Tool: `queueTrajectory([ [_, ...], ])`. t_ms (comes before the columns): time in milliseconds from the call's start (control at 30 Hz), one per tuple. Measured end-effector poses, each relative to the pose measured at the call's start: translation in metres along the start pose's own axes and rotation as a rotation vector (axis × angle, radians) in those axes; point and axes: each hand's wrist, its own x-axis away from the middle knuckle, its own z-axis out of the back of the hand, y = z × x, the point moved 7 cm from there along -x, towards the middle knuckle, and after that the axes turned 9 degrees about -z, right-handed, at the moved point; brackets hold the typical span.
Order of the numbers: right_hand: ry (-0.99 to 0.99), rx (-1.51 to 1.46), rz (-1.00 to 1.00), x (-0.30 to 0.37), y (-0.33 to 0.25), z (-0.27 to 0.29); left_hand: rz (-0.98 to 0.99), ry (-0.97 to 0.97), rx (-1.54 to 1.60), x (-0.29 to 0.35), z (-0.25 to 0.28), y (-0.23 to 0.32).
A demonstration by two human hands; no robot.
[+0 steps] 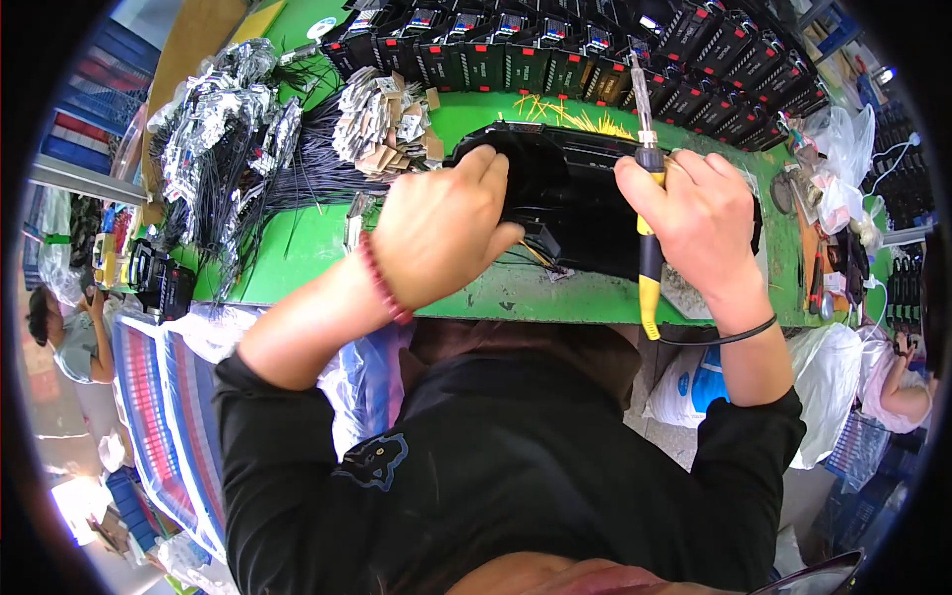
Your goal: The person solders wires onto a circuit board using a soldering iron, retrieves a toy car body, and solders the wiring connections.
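A glossy black plastic shell [585, 203] lies across the green bench in front of me, long side toward me. My left hand [436, 233], with a red bead bracelet at the wrist, has its fingers curled over the shell's left end. Gripped in my right hand [699, 213] is a soldering iron [650, 268] with a yellow and black handle. Its metal tip points away from me, and its cord runs off past my right wrist. My right fingers also reach over the shell's far right edge. Short yellow and black wires [538, 253] show at the shell's near side.
Rows of black boxes [486, 64] line the bench's far side, with loose yellow wires [585, 119] before them. Left are a tag pile [387, 124] and bundled black cables [223, 139]. Tools [818, 278] and plastic bags [843, 149] lie right. People sit at both sides.
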Motion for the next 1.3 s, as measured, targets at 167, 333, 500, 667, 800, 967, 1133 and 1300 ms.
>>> queueTrajectory([
  [167,-0.018,0.023,-0.060,0.002,-0.005,-0.011,0.188,0.591,0.259,-0.020,-0.025,-0.018],
  [333,-0.061,-0.059,-0.071,-0.007,0.001,-0.024,0.129,0.871,0.367,-0.024,-0.032,-0.024],
  [500,-0.018,-0.060,-0.069,-0.011,0.003,-0.041,0.119,0.907,0.798,-0.021,-0.062,-0.030],
  [667,0.271,-0.172,0.062,-0.012,0.029,-0.087,-0.013,0.808,0.594,-0.007,-0.053,-0.011],
  [800,0.263,-0.368,0.131,-0.025,0.021,-0.096,-0.106,0.642,0.601,-0.009,-0.081,0.010],
  [967,0.165,-0.500,-0.027,-0.025,0.018,-0.115,-0.074,0.550,0.576,-0.010,-0.107,0.010],
  [1133,0.337,-0.992,-0.541,0.056,0.011,-0.110,0.019,0.529,0.602,-0.010,-0.114,0.004],
  [1300,-0.050,-1.231,-0.898,0.108,-0.042,-0.123,-0.026,0.501,0.524,-0.013,-0.123,0.010],
])
